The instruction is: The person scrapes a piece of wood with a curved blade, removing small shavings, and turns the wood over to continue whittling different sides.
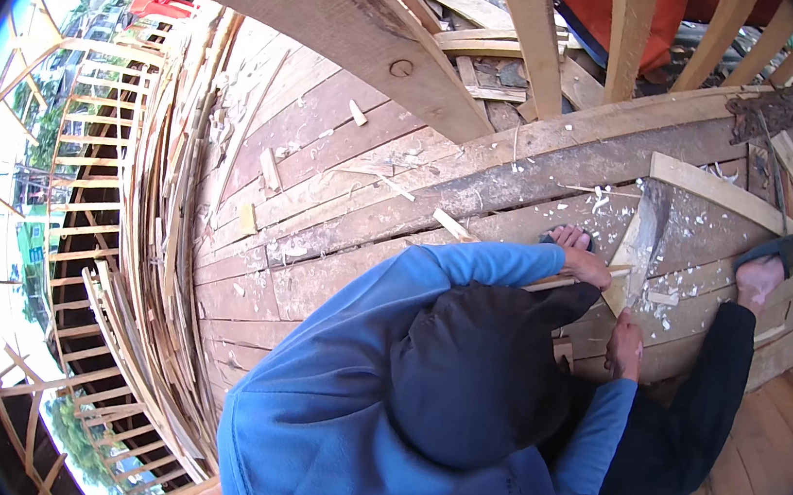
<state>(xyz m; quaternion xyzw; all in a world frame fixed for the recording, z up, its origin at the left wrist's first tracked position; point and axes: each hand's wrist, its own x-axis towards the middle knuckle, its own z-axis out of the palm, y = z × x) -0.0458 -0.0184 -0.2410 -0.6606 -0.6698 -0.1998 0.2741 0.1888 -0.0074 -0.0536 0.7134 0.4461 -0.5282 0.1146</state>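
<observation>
Left hand point(585, 266): grip closed on a thin wooden strip point(549, 283). Right hand point(625, 347): at the lower end of a tapered plank point(638, 244); grip cannot be told. Plank lies on the chip-strewn hull planking point(349, 144), between two sandalled feet. Step, as judged: fitting or trimming the plank. Next move calls for a steady hold.

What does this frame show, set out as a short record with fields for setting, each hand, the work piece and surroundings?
setting: plank deck of a wooden boat under construction, curved ribs at the picture's left
person: seen from above, blue hooded top, dark trousers, sandals
upper hand: grip on a thin wooden stick
lower hand: at the lower end of the wedge-shaped wood piece
which hand is left or right: cannot tell
surroundings: wood chips scattered on planks, loose board beside a foot
</observation>
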